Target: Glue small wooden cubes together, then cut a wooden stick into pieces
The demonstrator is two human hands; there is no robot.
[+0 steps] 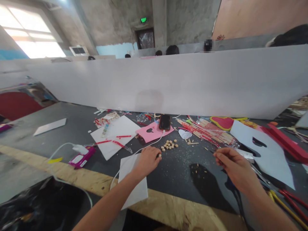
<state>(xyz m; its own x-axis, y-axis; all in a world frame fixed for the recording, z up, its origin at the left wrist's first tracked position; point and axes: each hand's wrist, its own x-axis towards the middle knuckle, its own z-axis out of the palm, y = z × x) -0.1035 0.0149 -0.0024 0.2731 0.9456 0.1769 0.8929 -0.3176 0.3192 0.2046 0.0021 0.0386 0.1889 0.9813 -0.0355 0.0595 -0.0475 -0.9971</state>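
My left hand [149, 158] is closed near the middle of the dark table, with a small pale bead [160, 155] at its fingertips. Just beyond it lies a small heap of tan beads [169, 146]. My right hand [229, 163] is pinched on a thin dark stick-like tool [211, 150] that points left; its exact kind is too small to make out. Between the hands, crumbs and small wooden bits [197, 171] are scattered. A white sheet [133, 183] lies under my left forearm.
A phone [165, 122] on pink foam is plugged into a cable from a purple power bank [83, 157]. Bundled wooden sticks [209, 131], white foam [271, 157] and red-handled and yellow-handled tools [286, 195] lie right. A white partition [115, 83] stands behind.
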